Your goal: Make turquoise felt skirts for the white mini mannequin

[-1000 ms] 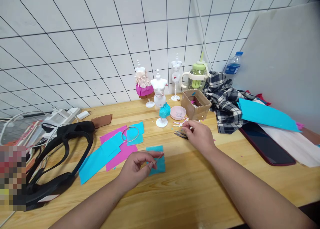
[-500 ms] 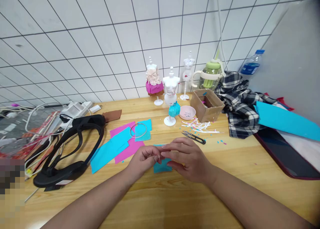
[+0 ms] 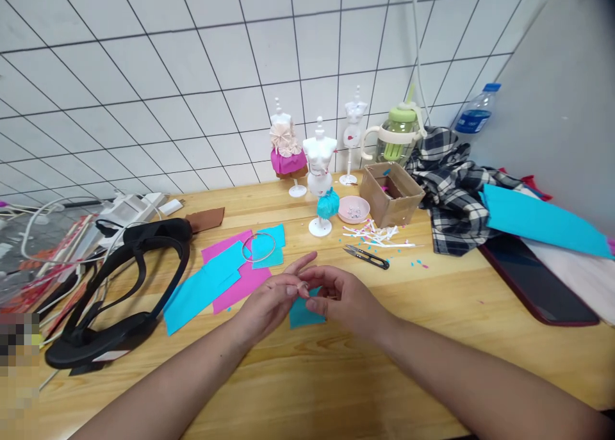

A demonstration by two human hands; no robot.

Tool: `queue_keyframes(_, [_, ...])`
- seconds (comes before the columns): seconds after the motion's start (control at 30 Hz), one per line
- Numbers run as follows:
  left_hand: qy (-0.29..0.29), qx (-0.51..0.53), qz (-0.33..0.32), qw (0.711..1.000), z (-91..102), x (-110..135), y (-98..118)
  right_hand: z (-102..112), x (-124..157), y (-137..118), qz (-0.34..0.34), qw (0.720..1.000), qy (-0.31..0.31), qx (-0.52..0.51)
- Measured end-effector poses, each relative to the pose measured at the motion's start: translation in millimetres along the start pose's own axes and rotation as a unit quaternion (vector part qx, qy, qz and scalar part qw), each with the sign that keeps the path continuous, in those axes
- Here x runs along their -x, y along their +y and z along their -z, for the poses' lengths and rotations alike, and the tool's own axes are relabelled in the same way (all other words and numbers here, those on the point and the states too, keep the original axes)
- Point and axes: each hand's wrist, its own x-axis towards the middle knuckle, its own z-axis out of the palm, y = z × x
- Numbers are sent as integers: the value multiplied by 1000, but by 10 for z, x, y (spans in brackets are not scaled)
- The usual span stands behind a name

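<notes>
My left hand (image 3: 273, 302) and my right hand (image 3: 343, 299) meet fingertip to fingertip over a small blue piece of material (image 3: 306, 315) on the wooden table. Thumb and fingers of each hand are pinched together; one left finger points outward. Whatever lies between the fingertips is too small to make out. Beyond the right hand lie black thread snips (image 3: 368, 257). Behind the hands stands a small white dress form (image 3: 319, 155), with a gathered blue piece (image 3: 328, 203) low against its stand.
Blue strips (image 3: 206, 283), a pink sheet (image 3: 245, 286) and a hoop (image 3: 258, 259) lie left, beside a black headset frame (image 3: 115, 350). A pink dish (image 3: 354, 210), a cardboard box (image 3: 396, 203), paper scraps (image 3: 379, 236) and a phone-like dark slab (image 3: 542, 286) are at right.
My right hand's fingers have curled in from a flatter pose, and a left finger now sticks out past them. The whole view has shifted slightly.
</notes>
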Motion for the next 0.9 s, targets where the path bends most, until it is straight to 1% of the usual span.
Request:
queue_keyframes(0.1, [-12,-4,10,1000,13,-6,-28,12,-17,7,-62,995,-9,-76])
queue_keyframes(0.23, [-17,-18,0,1000,18,-20,-25,46,-7,0,-110,986,-8,-127])
queue_keyframes(0.37, [-26,-26,-16,999,18,-29,-22,86,-3,-17,-176,968,-14,-181])
queue_keyframes(0.47, [-36,-27,-16,999,19,-29,-28,99,-10,-14,-189,963,-37,-191])
queue_keyframes(0.57, [-32,-25,-19,999,24,-23,-31,101,-14,11,-178,970,-47,-161])
queue_keyframes(0.63, [-25,-29,-21,999,36,-19,-30,108,-7,23,-164,979,-68,-102])
queue_keyframes(0.67, [-20,-36,-21,999,47,-18,-29,118,1,22,-145,986,-75,-45])
queue_keyframes(0.7, [-15,-45,-23,999,63,-18,-27,132,11,15,-111,990,-73,36])
queue_keyframes(0.73, [-6,-56,-25,998,83,-19,-23,152,23,2,-64,987,-60,137])
queue_keyframes(0.77, [7,-69,-29,997,106,-20,-17,177,35,-14,-10,968,-40,248])
queue_keyframes(0.8, [22,-85,-32,996,130,-20,-8,206,47,-31,44,933,-19,356])
queue_keyframes(0.83, [43,-110,-35,992,153,-20,5,235,56,-45,85,892,-4,444])
queue_keyframes(0.87, [65,-149,-40,986,172,-17,22,264,62,-54,110,853,6,510])
queue_keyframes(0.9, [87,-206,-50,973,185,-11,41,288,65,-55,121,824,9,554])
